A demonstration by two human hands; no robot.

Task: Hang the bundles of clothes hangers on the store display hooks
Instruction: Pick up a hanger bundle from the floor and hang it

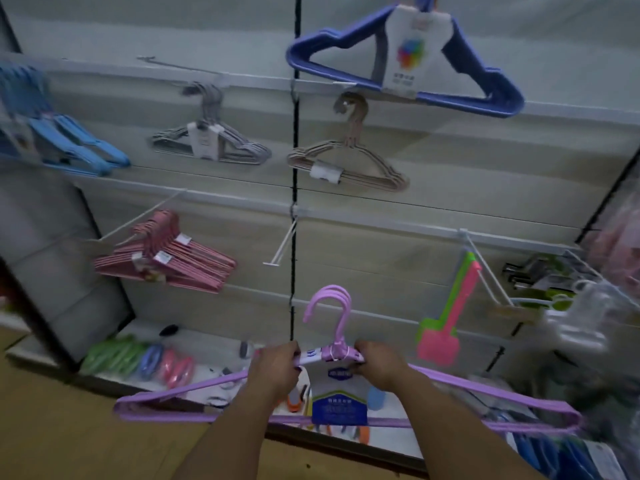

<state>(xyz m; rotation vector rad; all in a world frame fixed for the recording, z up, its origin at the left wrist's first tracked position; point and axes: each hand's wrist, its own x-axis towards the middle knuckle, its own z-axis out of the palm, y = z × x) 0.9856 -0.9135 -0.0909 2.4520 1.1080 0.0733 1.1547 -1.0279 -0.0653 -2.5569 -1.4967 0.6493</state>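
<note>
A bundle of purple hangers (332, 317) with a blue and white label is held low in front of the display wall. My left hand (275, 367) grips its left shoulder beside the neck. My right hand (379, 363) grips the right shoulder. The purple hook tops point upward, just below an empty white display hook (282, 244) that sticks out from the middle rail.
Other bundles hang on the wall: dark blue (460, 81) top right, beige (349, 161) and grey (211, 140) in the middle, light blue (69, 140) far left, pink (166, 258) lower left. Pink and green swatters (446, 317) hang at right. Small goods lie on the bottom shelf (207, 344).
</note>
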